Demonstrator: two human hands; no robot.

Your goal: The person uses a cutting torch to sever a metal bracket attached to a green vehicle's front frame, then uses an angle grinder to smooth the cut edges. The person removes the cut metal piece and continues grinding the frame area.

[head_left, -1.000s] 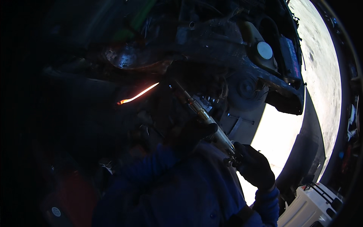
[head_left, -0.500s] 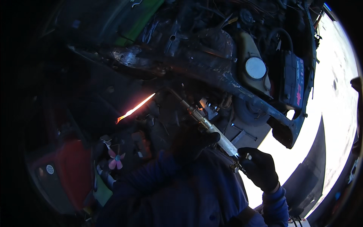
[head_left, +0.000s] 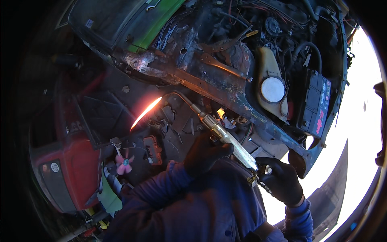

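A lit gas welding torch (head_left: 238, 151) slants across the middle, its bent tip toward the upper left. From the tip a long orange-white flame (head_left: 146, 113) points down and left, away from the car body. My left hand (head_left: 204, 155), in a black glove, is closed around the torch handle, thumb along it. At the valve end my right hand (head_left: 285, 182), also in a black glove, has its fingers bent round the brass fittings and a knob (head_left: 267, 170). The exact grip of those fingers is partly hidden.
Ahead lies an open engine bay with a rusty frame rail (head_left: 205, 89), a reservoir with a white cap (head_left: 272, 89) and a battery (head_left: 313, 103). At left are a red panel (head_left: 82, 173) and a pink fan (head_left: 124, 164). Metal scraps litter the floor.
The flame is a little shorter and more curved, without the ragged orange end. The picture is brighter and the surroundings show more clearly. Both hands keep to the torch, nearly unmoved.
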